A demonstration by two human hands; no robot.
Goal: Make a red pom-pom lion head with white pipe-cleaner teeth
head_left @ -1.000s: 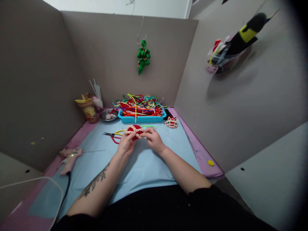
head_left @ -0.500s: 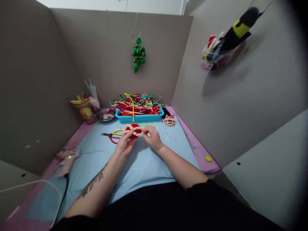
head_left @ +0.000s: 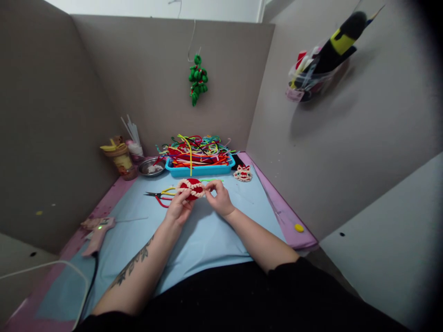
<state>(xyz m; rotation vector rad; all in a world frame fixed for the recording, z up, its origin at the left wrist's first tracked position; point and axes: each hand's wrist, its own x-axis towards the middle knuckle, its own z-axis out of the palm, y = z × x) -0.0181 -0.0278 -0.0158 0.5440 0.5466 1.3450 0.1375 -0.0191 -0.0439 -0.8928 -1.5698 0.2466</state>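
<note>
Above the blue cloth, my left hand (head_left: pixel 180 206) grips a round red piece (head_left: pixel 196 183) trimmed with twisted cream pipe cleaner (head_left: pixel 188 185). My right hand (head_left: pixel 218 198) pinches the cream strand at the right edge of that piece; the fingertips hide the exact spot. Just left of the piece lie scissors (head_left: pixel 161 194) with one yellow and one red handle, partly covered by my left hand and the piece. A green pipe cleaner (head_left: pixel 212 180) rests behind my right fingers. A finished-looking cream and red face ornament (head_left: pixel 242 174) sits farther right.
A blue tray (head_left: pixel 200 171) heaped with coloured pipe cleaners stands at the back. Beside it are a metal bowl (head_left: pixel 152 173) and a cup (head_left: pixel 122 161). A pink glue gun (head_left: pixel 98 233) with a cord lies at left, a yellow disc (head_left: pixel 299 228) at right.
The camera view has shifted very slightly. Both hands keep the same hold on the red and cream piece, with hardly any visible movement.
</note>
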